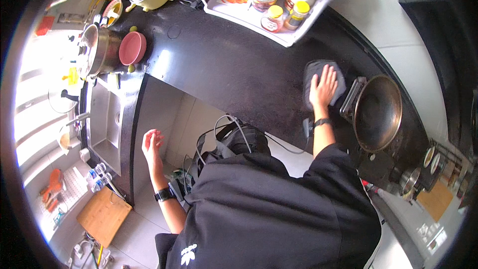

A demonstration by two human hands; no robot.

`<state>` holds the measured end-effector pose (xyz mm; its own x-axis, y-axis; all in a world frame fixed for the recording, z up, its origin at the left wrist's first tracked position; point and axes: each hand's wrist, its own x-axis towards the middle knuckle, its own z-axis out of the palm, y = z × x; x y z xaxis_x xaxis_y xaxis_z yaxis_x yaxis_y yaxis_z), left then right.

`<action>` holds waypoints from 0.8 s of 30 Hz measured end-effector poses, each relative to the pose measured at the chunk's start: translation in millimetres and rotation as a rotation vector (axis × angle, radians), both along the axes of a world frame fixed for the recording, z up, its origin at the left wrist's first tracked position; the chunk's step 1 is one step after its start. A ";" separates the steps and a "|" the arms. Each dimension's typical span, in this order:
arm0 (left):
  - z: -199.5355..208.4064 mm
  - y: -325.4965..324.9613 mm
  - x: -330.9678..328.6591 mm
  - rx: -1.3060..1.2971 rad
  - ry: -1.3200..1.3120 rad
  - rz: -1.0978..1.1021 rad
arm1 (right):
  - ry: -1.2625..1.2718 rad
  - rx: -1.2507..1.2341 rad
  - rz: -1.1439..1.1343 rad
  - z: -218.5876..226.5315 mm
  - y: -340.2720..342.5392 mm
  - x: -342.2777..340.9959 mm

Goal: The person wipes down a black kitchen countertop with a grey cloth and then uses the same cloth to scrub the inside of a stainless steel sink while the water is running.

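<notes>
Our right hand spread on the gray cloth, we should press evenly, avoiding the wok to its right.

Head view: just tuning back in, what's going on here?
The person's right hand lies flat, fingers spread, on a dark grey cloth on the black countertop, just left of a round, brownish metal wok. The left hand is in the air near the rectangular steel sink, apparently empty. A white plastic rack stands farther back.
</notes>
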<state>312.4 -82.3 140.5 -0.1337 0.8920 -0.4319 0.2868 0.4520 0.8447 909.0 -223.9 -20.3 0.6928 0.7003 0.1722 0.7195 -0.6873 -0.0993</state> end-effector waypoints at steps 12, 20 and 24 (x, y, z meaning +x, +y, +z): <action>-9.2 -112.9 -70.9 -0.058 -0.040 0.386 | -0.065 0.019 0.340 -15.2 103.2 -35.8; -11.1 -83.5 -0.6 -0.086 -0.082 0.285 | 0.234 -0.186 0.920 29.4 29.5 -82.8; -0.6 -54.0 0.0 -0.074 -0.045 0.226 | 0.056 -0.019 0.388 12.3 28.3 8.5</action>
<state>312.4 -136.3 139.9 -0.3059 0.8069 -0.5053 0.1343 0.5620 0.8161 917.5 -195.6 -8.0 0.3838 0.9147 0.1263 0.9201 -0.3674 -0.1355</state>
